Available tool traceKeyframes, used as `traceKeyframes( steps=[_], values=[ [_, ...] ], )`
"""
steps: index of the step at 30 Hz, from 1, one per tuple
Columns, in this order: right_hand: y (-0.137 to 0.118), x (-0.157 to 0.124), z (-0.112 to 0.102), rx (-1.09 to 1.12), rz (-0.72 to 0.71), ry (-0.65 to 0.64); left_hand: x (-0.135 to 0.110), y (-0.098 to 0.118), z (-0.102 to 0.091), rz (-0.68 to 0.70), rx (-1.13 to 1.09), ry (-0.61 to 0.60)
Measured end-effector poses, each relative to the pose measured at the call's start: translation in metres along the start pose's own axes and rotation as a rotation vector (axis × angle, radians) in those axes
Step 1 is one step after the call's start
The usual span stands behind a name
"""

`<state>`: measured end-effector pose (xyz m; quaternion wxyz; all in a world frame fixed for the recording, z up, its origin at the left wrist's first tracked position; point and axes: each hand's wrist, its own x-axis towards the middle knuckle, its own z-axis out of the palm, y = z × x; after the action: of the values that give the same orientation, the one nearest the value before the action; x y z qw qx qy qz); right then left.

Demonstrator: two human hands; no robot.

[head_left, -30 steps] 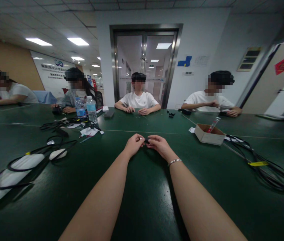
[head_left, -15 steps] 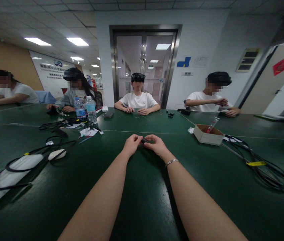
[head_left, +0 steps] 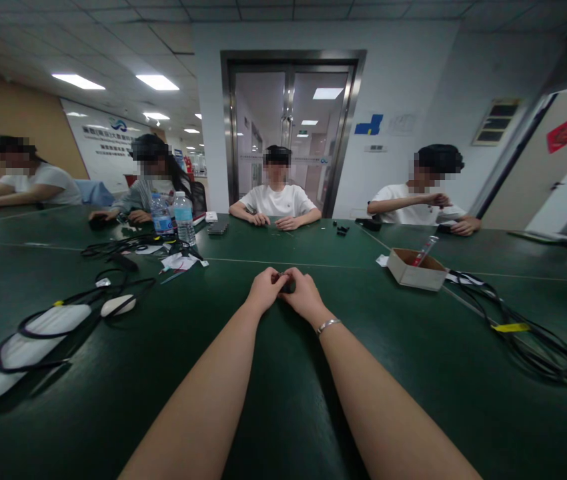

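Grasps a small dark object [head_left: 289,287] in the fingers of the left hand [head_left: 262,291] and right hand [head_left: 307,297], close together over the green desk [head_left: 283,380]; cannot make out its full shape.

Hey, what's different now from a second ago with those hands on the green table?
The right hand moved left, closer to the left hand, and its bracelet went along. The small dark piece at the fingertips is harder to see now. I see nothing let go. The left hand, water bottles and open box stayed about the same.
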<state>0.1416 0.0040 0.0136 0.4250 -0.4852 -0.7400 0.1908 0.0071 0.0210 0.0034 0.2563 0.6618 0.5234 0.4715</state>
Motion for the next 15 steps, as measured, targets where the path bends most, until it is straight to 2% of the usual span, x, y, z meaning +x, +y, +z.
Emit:
traceKeyframes(
  steps=[3, 6, 9, 12, 14, 15],
  values=[
    [-0.001, 0.002, -0.006, 0.129, 0.121, -0.074, -0.003, 0.004, -0.001, -0.010, 0.009, -0.057],
    [0.000, 0.003, -0.014, 0.523, 0.299, -0.233, -0.006, 0.005, -0.002, -0.014, -0.009, -0.105],
    [0.001, 0.002, -0.015, 0.816, 0.385, -0.266, -0.006, 0.004, 0.001, -0.062, -0.017, -0.121],
    [0.004, 0.002, -0.009, 0.802, 0.376, -0.196, -0.005, 0.011, 0.004, -0.145, -0.051, -0.134],
    [0.007, 0.003, -0.006, 0.746, 0.353, -0.178, -0.009, 0.025, -0.005, -0.180, -0.112, -0.248],
    [0.008, 0.003, -0.006, 0.728, 0.348, -0.187, -0.016, 0.033, -0.017, -0.186, -0.140, -0.328]
  ],
)
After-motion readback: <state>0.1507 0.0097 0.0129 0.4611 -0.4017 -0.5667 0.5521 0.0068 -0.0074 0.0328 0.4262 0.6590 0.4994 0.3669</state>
